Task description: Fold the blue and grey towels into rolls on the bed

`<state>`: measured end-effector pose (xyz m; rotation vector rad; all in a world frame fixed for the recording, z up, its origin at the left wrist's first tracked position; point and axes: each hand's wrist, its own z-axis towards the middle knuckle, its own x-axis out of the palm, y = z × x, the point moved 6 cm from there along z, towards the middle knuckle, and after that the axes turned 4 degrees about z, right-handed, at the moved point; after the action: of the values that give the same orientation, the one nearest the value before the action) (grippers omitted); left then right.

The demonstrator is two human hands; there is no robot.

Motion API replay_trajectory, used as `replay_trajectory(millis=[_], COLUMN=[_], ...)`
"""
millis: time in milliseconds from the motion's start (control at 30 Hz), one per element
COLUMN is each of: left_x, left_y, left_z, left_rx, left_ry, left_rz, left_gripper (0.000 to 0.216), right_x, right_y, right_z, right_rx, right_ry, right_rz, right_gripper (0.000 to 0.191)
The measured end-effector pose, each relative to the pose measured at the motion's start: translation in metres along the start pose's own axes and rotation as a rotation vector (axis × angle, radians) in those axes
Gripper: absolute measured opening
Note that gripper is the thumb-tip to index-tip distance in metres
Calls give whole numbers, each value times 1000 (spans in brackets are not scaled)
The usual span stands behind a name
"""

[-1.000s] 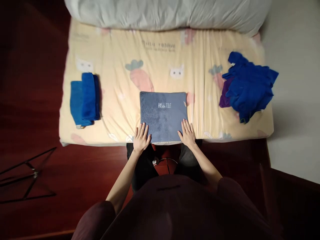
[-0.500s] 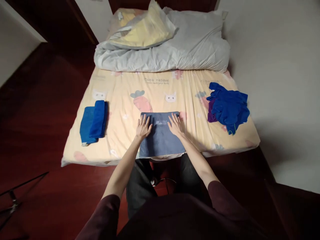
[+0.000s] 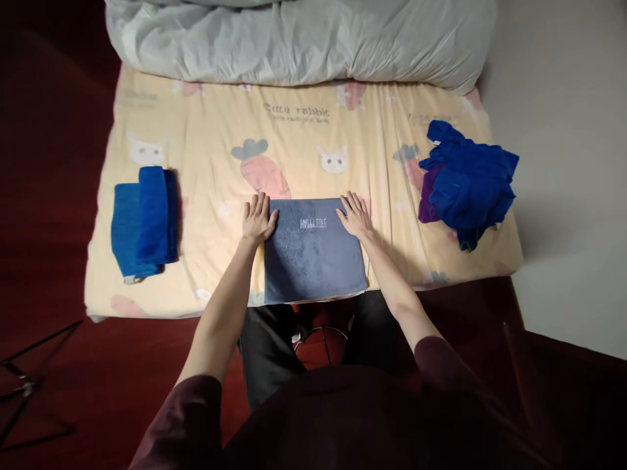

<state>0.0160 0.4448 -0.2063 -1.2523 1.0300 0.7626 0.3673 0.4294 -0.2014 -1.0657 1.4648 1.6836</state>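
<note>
A grey-blue towel (image 3: pixel 316 258) with white lettering lies flat at the bed's front edge, its lettering upside down to me. My left hand (image 3: pixel 258 219) rests at the towel's far left corner, fingers stretched out and thumb on the cloth. At the far right corner, my right hand (image 3: pixel 355 215) lies with its fingers spread, touching the towel's edge. Neither hand grips anything. Folded blue cloths (image 3: pixel 155 215) lie overlapping to the left. On the right is a crumpled heap of blue cloth (image 3: pixel 470 186), with a purple cloth (image 3: pixel 429 196) partly under it.
The bed has a yellow sheet (image 3: pixel 206 143) printed with carrots and cat-like faces. A rolled-back pale grey quilt (image 3: pixel 313 42) lies across its far end. A wall (image 3: pixel 563 163) stands along the right. Thin dark stand legs (image 3: pixel 29 385) are on the floor at lower left.
My hands have moved apart, from on top of the towel out to its far corners. The view has tilted down and come closer, so the pillow area has left the picture.
</note>
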Motion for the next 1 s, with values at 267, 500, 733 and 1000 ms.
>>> replay_trajectory(millis=[267, 500, 733, 1000], left_x=[-36, -2, 0, -6], left_y=[11, -49, -52, -47], left_z=[-156, -274, -270, -247], left_rx=[87, 381, 318, 274], left_ry=[-22, 156, 48, 70], left_rz=[-96, -119, -203, -279], left_gripper=[73, 54, 56, 43], right_x=[-57, -35, -25, -24], right_y=[-13, 43, 42, 32], right_z=[-129, -271, -268, -243], right_rx=[52, -309, -263, -212], right_ry=[-224, 45, 1, 20], right_rz=[193, 227, 174, 192], right_gripper=[59, 45, 45, 65])
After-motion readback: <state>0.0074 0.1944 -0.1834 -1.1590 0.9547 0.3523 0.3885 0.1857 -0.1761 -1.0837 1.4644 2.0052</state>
